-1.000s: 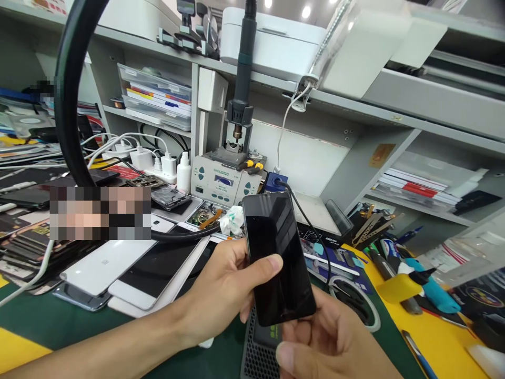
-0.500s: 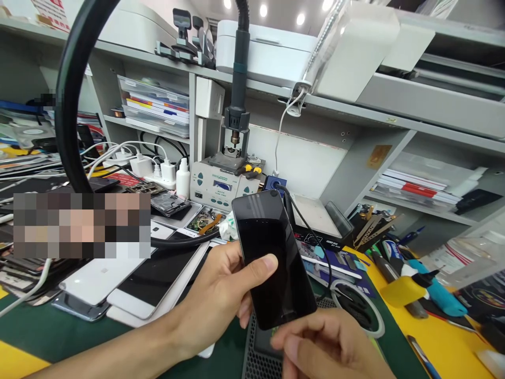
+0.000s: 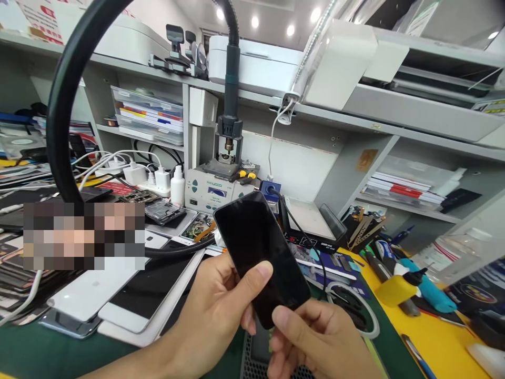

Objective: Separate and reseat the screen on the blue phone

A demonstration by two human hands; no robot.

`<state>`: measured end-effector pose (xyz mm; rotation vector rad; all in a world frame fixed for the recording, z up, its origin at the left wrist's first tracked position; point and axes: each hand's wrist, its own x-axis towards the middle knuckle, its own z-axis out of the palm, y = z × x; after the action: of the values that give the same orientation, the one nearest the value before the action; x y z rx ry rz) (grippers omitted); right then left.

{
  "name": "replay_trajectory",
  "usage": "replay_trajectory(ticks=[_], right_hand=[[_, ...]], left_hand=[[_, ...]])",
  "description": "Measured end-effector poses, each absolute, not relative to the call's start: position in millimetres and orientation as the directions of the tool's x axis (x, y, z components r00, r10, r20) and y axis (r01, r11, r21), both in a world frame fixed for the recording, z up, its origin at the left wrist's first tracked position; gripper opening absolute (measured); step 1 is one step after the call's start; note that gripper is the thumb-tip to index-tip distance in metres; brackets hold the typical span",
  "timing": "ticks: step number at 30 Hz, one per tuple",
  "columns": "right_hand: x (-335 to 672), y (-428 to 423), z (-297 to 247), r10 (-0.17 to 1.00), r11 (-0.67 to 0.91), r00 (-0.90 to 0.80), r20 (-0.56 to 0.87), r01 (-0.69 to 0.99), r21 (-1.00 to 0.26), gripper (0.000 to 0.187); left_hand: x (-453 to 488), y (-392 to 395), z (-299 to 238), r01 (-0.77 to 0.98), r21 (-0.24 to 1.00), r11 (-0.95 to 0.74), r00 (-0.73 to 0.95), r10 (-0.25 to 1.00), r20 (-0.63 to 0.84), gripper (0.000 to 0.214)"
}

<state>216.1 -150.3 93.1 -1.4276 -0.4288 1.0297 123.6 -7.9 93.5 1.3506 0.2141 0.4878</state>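
Observation:
A black smartphone [image 3: 256,237] is held up at a tilt in the middle of the view, its dark screen facing me. My left hand [image 3: 229,300] is closed around its left side, the thumb lying on the screen and the fingers behind. At the phone's lower end, my right hand [image 3: 315,337] pinches the bottom edge, thumb in front and index finger on the edge or behind it. Below the phone lies a dark perforated mat [image 3: 252,360], partly hidden by the hands.
White-backed phones and tablets [image 3: 94,289] lie at left. A hot-air rework station [image 3: 209,187] stands behind, its black hose [image 3: 59,105] looping down the left side. At right are a yellow bottle [image 3: 398,289], a blue bottle [image 3: 430,292] and a white cable coil [image 3: 373,321].
My right thumb has come up onto the phone's lower front, and the right hand now grips that end. The phone leans further left. The whole view has shifted slightly.

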Motion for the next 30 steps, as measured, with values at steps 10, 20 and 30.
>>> replay_trajectory(ticks=[10, 20, 30], right_hand=[[219.2, -153.3, 88.1, 0.836, -0.112, 0.475, -0.274, -0.342, -0.933, 0.039], [221.2, -152.0, 89.0, 0.846, -0.101, 0.439, -0.302, -0.425, -0.9, 0.036], [218.0, -148.2, 86.0, 0.835, 0.055, 0.51, -0.209, -0.454, -0.889, 0.04]], left_hand=[[124.8, -7.5, 92.1, -0.221, 0.964, 0.149, 0.872, 0.473, 0.126, 0.041], [123.7, -8.6, 87.6, -0.244, 0.951, 0.188, 0.868, 0.48, 0.127, 0.038], [124.7, -14.6, 92.2, -0.181, 0.981, 0.066, 0.821, 0.56, 0.114, 0.039]])
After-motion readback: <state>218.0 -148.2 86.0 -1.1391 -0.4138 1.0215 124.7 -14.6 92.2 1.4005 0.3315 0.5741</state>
